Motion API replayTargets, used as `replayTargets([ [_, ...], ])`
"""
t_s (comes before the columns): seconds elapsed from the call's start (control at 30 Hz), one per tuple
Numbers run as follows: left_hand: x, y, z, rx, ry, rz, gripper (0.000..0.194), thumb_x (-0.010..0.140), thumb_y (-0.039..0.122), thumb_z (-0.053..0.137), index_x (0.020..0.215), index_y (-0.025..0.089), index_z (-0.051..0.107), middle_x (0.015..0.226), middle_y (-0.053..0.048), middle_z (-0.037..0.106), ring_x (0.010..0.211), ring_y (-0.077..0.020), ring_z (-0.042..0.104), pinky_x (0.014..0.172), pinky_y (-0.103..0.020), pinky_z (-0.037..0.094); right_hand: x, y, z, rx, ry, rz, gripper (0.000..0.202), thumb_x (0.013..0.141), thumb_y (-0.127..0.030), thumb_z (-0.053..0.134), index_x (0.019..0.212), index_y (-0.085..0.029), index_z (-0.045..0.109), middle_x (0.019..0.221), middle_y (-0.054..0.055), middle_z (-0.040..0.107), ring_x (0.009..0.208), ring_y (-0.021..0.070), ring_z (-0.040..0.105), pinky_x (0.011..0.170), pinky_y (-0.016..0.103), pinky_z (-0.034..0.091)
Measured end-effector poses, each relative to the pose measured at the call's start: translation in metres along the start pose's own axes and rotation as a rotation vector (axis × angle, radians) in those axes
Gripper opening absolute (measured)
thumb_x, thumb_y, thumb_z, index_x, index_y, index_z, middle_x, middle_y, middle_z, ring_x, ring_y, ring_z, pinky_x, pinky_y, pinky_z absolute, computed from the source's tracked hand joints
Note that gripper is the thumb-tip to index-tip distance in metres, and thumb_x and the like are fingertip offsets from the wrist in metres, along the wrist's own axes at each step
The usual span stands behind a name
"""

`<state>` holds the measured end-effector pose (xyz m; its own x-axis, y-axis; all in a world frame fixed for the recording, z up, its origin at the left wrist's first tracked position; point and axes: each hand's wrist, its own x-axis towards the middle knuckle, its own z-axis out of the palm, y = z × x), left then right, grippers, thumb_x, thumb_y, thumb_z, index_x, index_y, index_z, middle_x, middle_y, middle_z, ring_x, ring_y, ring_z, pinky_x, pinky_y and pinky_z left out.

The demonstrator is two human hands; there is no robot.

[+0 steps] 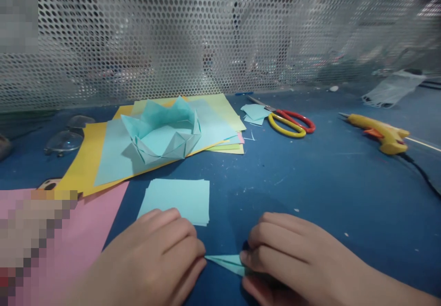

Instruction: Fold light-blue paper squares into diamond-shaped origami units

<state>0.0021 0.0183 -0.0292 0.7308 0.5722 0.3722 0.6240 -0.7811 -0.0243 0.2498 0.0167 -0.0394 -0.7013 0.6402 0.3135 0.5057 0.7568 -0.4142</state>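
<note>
Low in the view, a small folded piece of light-blue paper lies between my two hands, narrowing to a point on its left. My left hand pinches that pointed tip between thumb and finger. The wider end is gripped by my right hand, whose curled fingers hide part of it. Just beyond my left hand rests a stack of light-blue paper squares, its near edge partly covered by my fingers. Farther back, a folded light-blue paper ring with pointed peaks sits on coloured sheets.
Yellow and blue paper sheets lie under the ring, with pink paper at left. Scissors touch paper scraps. A yellow glue gun with a cord lies at right, eyeglasses at left. Perforated metal mesh stands behind.
</note>
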Motion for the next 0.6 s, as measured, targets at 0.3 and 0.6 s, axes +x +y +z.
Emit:
replayTargets([
  [0.3,0.003,0.008,0.002,-0.129,0.03,-0.039,0.037,0.1,0.012,0.034,0.079,0.021,0.064,0.074,0.002,0.063,0.07,-0.0137,0.057,0.072,-0.028,0.046,0.007,-0.001,-0.003,0.161,-0.027,0.073,0.014,0.078,-0.005,0.063,0.085,-0.018,0.065,0.082,0.001,0.063,0.075,0.0116,0.056,0.066,0.018,0.046],
  [0.6,-0.002,0.012,0.002,-0.063,0.107,0.006,0.038,0.101,0.012,0.033,0.083,0.021,0.066,0.076,0.003,0.067,0.072,-0.0144,0.058,0.078,-0.03,0.045,0.006,-0.003,-0.004,0.142,-0.047,0.071,0.02,0.084,-0.008,0.061,0.1,-0.018,0.07,0.086,0.002,0.064,0.076,0.0122,0.057,0.066,0.02,0.046],
])
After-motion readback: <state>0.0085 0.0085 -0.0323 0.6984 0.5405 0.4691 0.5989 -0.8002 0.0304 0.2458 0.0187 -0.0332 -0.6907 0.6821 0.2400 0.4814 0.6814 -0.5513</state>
